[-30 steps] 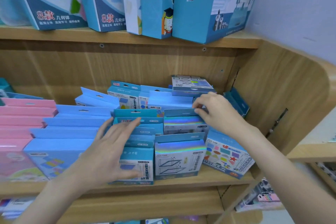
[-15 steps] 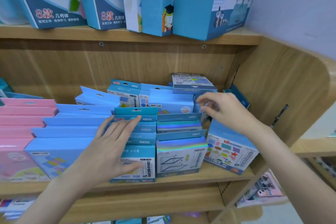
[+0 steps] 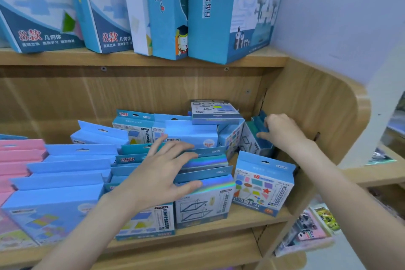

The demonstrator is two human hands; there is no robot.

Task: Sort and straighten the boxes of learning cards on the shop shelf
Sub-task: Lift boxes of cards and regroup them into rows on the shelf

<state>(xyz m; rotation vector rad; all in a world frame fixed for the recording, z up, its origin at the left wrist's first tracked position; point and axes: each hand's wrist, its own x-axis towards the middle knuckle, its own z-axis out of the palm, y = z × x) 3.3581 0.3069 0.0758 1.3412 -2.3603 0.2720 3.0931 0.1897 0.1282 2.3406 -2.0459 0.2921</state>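
Wooden shelf unit (image 3: 311, 103), curved side panel on the right. Upper board carries tall blue-and-white boxes (image 3: 228, 13) standing upright, two at left printed "8款". Middle shelf (image 3: 258, 217) holds the card boxes in front-to-back rows: pink boxes (image 3: 19, 160) far left, then a wide row of plain light-blue boxes (image 3: 63, 175), then a row of teal-topped boxes (image 3: 140, 221), then a row with holographic tops (image 3: 203, 201), front one showing a line drawing of prisms. Right of that, standing apart and turned slightly, a box with coloured shapes and "15" (image 3: 263, 184). At the back one box lies flat on top of the others (image 3: 214, 112) (not in line with the rows). Back right corner, a box leans tilted against the side panel (image 3: 254, 140). Left hand (image 3: 162, 173) lies flat, fingers spread, across the tops of the teal and holographic rows, thumb on the front holographic box. Right hand (image 3: 282, 131) is in the back corner, fingers curled round the dark teal hang tab of the tilted box; fingertips partly hidden. Packaged goods (image 3: 311, 230) on a lower shelf to the right, blurred.
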